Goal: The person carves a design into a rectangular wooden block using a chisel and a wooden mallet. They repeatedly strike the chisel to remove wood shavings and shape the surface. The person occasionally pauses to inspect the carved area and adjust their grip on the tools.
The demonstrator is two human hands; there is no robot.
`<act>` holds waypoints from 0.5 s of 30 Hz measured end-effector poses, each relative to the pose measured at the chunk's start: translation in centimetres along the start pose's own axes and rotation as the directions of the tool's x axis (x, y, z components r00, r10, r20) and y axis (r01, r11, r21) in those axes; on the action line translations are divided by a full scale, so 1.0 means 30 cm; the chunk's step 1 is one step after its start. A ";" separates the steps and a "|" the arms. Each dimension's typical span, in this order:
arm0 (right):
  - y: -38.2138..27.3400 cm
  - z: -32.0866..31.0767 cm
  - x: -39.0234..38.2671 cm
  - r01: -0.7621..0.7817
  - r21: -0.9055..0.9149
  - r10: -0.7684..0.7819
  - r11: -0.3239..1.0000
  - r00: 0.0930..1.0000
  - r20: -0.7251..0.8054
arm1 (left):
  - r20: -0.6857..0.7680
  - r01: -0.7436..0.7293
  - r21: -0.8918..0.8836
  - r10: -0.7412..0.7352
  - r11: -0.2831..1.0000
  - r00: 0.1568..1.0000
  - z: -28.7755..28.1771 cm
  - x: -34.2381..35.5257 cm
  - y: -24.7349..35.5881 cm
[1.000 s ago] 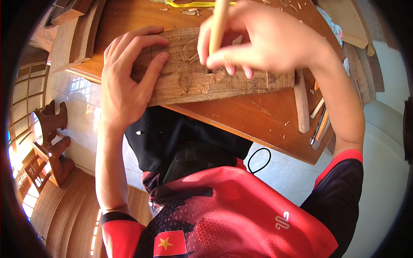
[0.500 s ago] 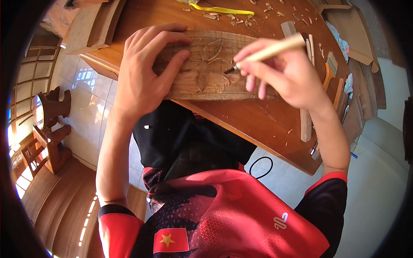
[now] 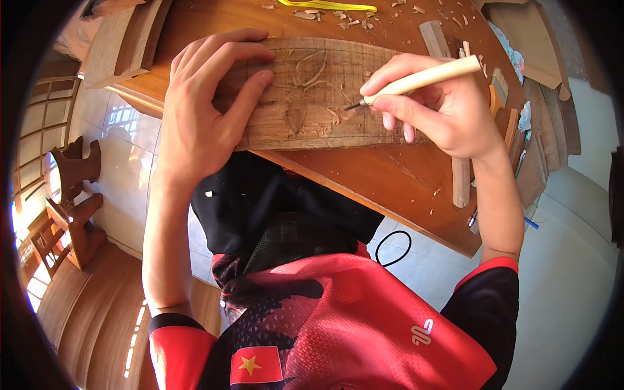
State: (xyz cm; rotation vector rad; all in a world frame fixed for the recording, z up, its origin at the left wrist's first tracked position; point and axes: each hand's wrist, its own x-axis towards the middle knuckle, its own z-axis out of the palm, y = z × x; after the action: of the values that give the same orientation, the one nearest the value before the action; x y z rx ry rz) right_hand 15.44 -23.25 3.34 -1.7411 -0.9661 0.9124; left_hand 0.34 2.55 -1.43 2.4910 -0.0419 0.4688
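A brown wooden board with a carved plant-like relief lies at the near edge of the table. My left hand rests on its left end, fingers spread and thumb on the top face. In my right hand is a wood carving chisel with a pale round handle, gripped like a pen. Its dark metal tip touches or nearly touches the board right of the relief. A curled wood shaving lies beside the tip.
Wood chips and a yellow strap lie on the table's far side. Wooden strips, a brush and a crumpled cloth are at the right. A shaped wooden piece stands far left. Carved furniture stands on the floor at left.
The chisel was blurred by motion and is now sharp, its handle tilted lower and its tip slightly further right on the board. My left hand stays on the board; the whole view has shifted slightly.
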 end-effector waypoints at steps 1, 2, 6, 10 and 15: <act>0.007 0.007 -0.001 0.008 -0.010 -0.008 1.000 1.000 -0.009 | 0.002 0.002 0.002 -0.002 1.000 1.000 -0.001 0.001 0.001; 0.012 0.013 -0.001 0.016 -0.020 -0.017 1.000 1.000 -0.019 | 0.001 0.002 0.003 -0.002 1.000 1.000 -0.003 0.001 0.002; 0.017 0.023 0.022 0.045 0.016 -0.044 0.999 0.999 -0.003 | 0.001 0.005 0.013 -0.005 1.000 1.000 -0.005 0.001 0.004; -0.011 0.027 0.056 -0.004 0.048 0.002 0.999 0.999 0.045 | 0.000 0.007 0.013 -0.007 1.000 1.000 -0.003 0.003 0.003; -0.041 0.038 0.080 0.016 -0.054 -0.010 0.998 0.995 0.104 | 0.002 0.002 0.017 -0.002 1.000 1.000 -0.002 -0.001 0.001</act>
State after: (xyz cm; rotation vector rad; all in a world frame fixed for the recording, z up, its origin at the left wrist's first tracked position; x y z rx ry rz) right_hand 15.17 -20.37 3.74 -1.7452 -1.0781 0.9843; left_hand 0.29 2.57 -1.39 2.5082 -0.0361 0.4683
